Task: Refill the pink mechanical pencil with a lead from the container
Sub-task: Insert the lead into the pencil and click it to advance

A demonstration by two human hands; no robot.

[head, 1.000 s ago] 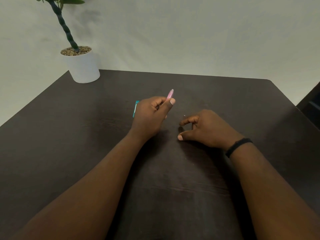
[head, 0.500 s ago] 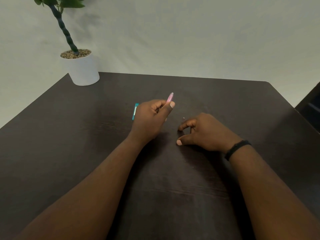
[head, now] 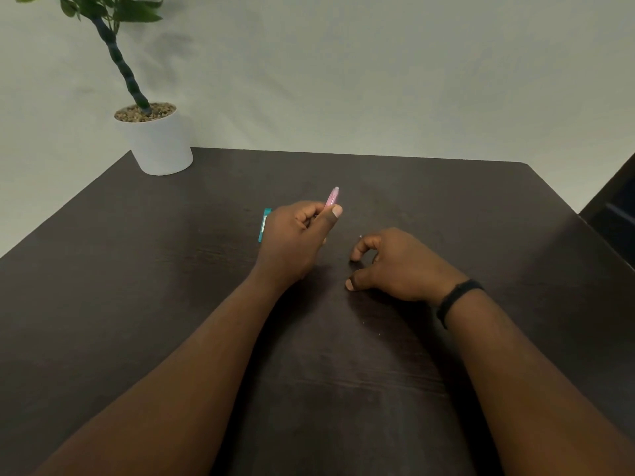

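Observation:
My left hand [head: 295, 235] is closed around the pink mechanical pencil [head: 332, 197], whose upper end sticks out past my thumb and points up and away. A teal lead container [head: 264, 225] lies flat on the dark table [head: 137, 286], partly hidden behind my left hand. My right hand [head: 395, 266] rests on the table to the right, fingers curled, thumb and forefinger apart. A tiny pale speck [head: 360, 236] shows just above the forefinger tip; I cannot tell what it is or whether the fingers hold anything.
A white pot [head: 159, 142] with a green plant stands at the table's back left corner. A pale wall runs behind the table. A dark piece of furniture [head: 615, 214] sits past the right edge. A black band [head: 457, 297] circles my right wrist.
Both hands stay almost where they were. The view has tilted slightly, so everything sits a little lower in frame. My right forefinger has curled a bit more.

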